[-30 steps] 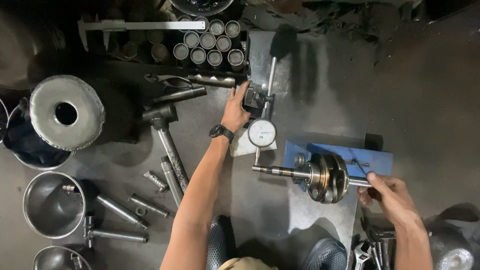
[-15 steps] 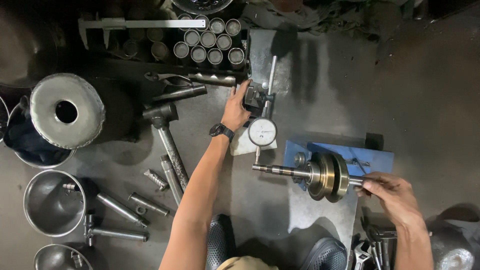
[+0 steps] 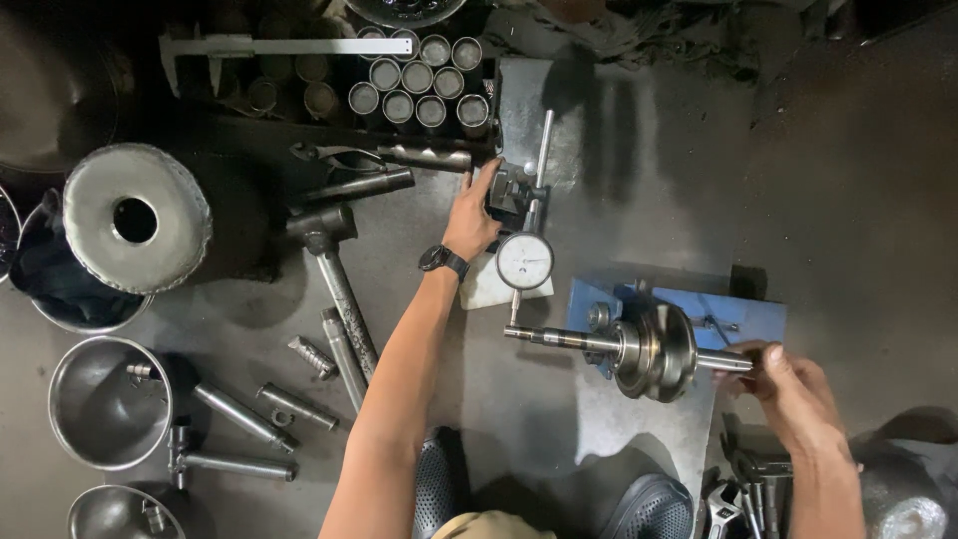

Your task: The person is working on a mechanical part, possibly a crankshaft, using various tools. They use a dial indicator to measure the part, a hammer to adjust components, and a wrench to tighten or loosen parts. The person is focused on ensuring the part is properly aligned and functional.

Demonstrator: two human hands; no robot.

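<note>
The left hand (image 3: 471,222) holds the dial gauge stand (image 3: 514,190); the right hand (image 3: 793,384) seems to pinch the crankshaft (image 3: 654,349) end.

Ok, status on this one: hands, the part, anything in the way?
Left hand on dial gauge stand. Right hand fingers on crankshaft end. Gauge tip at shaft. Nothing obstructing.

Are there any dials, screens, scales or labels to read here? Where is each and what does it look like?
Dial gauge: centre, on a stand beside the left hand; round, white face, dark rim, thin needle.
Wristwatch: on the left wrist; black, its face not visible.
Caliper: top left; long pale metal bar, scale too small to make out.
No packages, signs or screens.
</note>
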